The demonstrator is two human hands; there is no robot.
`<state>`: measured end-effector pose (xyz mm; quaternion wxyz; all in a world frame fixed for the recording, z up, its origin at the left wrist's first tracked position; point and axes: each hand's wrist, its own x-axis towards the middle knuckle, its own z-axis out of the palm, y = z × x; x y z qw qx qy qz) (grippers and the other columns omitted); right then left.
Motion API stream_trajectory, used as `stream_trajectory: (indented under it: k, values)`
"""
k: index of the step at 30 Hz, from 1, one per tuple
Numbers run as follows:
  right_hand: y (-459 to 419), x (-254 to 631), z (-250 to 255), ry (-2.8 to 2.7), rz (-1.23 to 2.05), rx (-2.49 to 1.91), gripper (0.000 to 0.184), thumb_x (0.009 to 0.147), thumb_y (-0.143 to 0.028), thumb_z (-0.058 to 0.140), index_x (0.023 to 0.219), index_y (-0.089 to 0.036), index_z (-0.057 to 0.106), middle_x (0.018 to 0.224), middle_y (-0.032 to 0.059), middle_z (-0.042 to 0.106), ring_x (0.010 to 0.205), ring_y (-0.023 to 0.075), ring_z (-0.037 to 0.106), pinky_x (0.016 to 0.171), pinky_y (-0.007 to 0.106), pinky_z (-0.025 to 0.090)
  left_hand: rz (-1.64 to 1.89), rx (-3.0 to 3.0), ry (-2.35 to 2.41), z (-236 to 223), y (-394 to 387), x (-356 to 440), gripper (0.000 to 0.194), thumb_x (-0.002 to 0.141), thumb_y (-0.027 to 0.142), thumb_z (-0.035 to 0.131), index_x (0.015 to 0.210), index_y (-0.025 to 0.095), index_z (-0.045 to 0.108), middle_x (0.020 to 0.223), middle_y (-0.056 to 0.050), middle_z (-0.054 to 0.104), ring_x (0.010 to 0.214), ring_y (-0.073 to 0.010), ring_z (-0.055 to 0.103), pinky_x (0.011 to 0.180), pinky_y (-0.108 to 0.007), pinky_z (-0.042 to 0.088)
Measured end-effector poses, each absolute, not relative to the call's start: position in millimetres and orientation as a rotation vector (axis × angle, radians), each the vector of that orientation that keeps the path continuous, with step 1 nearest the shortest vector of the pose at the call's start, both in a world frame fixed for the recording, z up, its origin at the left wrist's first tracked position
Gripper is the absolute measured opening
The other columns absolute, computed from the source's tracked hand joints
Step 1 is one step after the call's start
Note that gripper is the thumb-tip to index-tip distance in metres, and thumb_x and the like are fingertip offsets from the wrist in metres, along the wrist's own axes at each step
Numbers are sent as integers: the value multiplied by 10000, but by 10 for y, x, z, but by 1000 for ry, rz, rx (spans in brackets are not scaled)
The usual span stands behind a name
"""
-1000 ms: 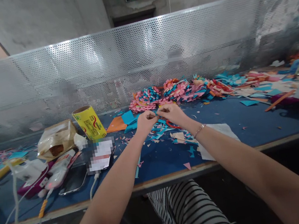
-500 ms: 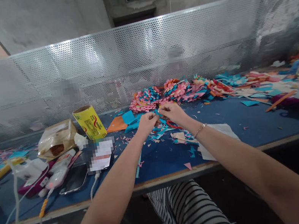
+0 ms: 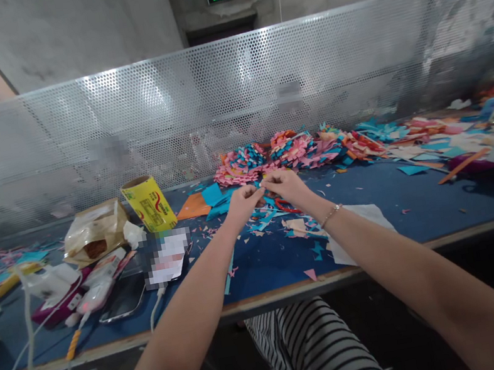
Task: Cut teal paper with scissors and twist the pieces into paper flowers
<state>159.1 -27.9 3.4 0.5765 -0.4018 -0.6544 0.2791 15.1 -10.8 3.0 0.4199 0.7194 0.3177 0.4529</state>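
My left hand (image 3: 247, 203) and my right hand (image 3: 286, 186) meet over the blue-topped table, fingertips pinched close together. Whatever lies between the fingers is too small to make out. Blue paper strips (image 3: 227, 202) lie just left of and under the hands. Red scissor handles (image 3: 285, 206) show partly beneath my right hand. Behind the hands sit bunches of fringed pink, blue and orange paper (image 3: 293, 147). Small paper scraps (image 3: 297, 226) are strewn in front of them.
A yellow cardboard tube (image 3: 150, 205), a brown paper bag (image 3: 95, 232) and a phone (image 3: 124, 299) with cables stand at left. A white sheet (image 3: 363, 222) lies under my right forearm. A perforated metal screen (image 3: 160, 124) runs along the back. More cut paper (image 3: 439, 135) covers the right side.
My fingertips have drawn slightly closer together, and my right fingers have lowered a little. The things on the table stay where they were.
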Motion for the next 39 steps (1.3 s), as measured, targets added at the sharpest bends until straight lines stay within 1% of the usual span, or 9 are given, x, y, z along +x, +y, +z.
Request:
stream_trajectory:
  k: [8, 14, 17, 20, 23, 26, 31, 36, 39]
  values:
    - [-336, 1590, 61, -1484, 716, -926, 285, 595, -438, 659, 588, -163, 584, 525, -4, 553, 474, 94, 476, 496, 244, 429, 1136, 1917, 739, 74, -130, 144, 308, 659, 370, 625, 518, 164, 445, 481, 20, 563, 470, -83, 510, 517, -212, 416]
    - [-251, 1612, 21, -1462, 813, -864, 303, 576, -451, 670, 637, -164, 592, 546, -15, 553, 501, 98, 504, 537, 252, 458, 1191, 1877, 744, 70, -132, 147, 297, 662, 363, 639, 530, 161, 464, 491, 17, 559, 472, -88, 506, 526, -227, 411]
    - [-240, 1625, 17, -1462, 825, -845, 282, 580, -428, 665, 675, -171, 598, 587, -10, 571, 534, 107, 525, 568, 264, 468, 1182, 1682, 748, 78, -146, 166, 277, 659, 373, 657, 568, 157, 509, 517, 5, 578, 477, -96, 517, 546, -245, 436]
    - [-257, 1640, 31, -1480, 739, -852, 245, 615, -395, 634, 735, -182, 624, 641, -1, 596, 575, 122, 540, 590, 277, 470, 1038, 1289, 747, 105, -167, 186, 292, 718, 410, 606, 601, 153, 532, 564, -33, 613, 504, -113, 552, 566, -267, 471]
    - [-266, 1662, 51, -1571, 582, -886, 197, 666, -351, 595, 768, -193, 654, 669, 10, 618, 606, 139, 547, 608, 291, 463, 937, 1054, 731, 124, -182, 186, 224, 748, 320, 600, 617, 146, 546, 597, -53, 631, 547, -112, 582, 604, -264, 497]
    - [-257, 1687, 64, -1656, 409, -876, 150, 709, -288, 564, 763, -207, 678, 755, 27, 646, 715, 162, 574, 705, 317, 460, 963, 1030, 686, 127, -186, 166, 72, 715, 160, 633, 670, 143, 580, 640, -34, 641, 561, -78, 580, 661, -240, 507]
    - [-247, 1697, 65, -1675, 276, -836, 150, 715, -220, 562, 785, -225, 694, 876, 46, 645, 895, 184, 572, 828, 339, 436, 1030, 1059, 676, 154, -182, 132, 72, 687, 91, 639, 682, 142, 589, 586, 0, 596, 541, -61, 562, 674, -228, 511]
    - [-255, 1666, 42, -1599, 459, -870, 203, 703, -246, 565, 876, -189, 655, 824, 45, 651, 775, 166, 594, 748, 336, 475, 1062, 986, 652, 178, -178, 123, 118, 670, 40, 623, 679, 139, 560, 544, 15, 569, 513, -56, 550, 603, -197, 493]
    - [-252, 1655, 28, -1538, 580, -836, 191, 680, -280, 591, 836, -174, 624, 755, 33, 652, 715, 155, 599, 714, 329, 490, 1068, 986, 621, 171, -172, 123, 123, 672, 41, 615, 658, 137, 538, 532, 18, 556, 509, -59, 547, 593, -200, 482]
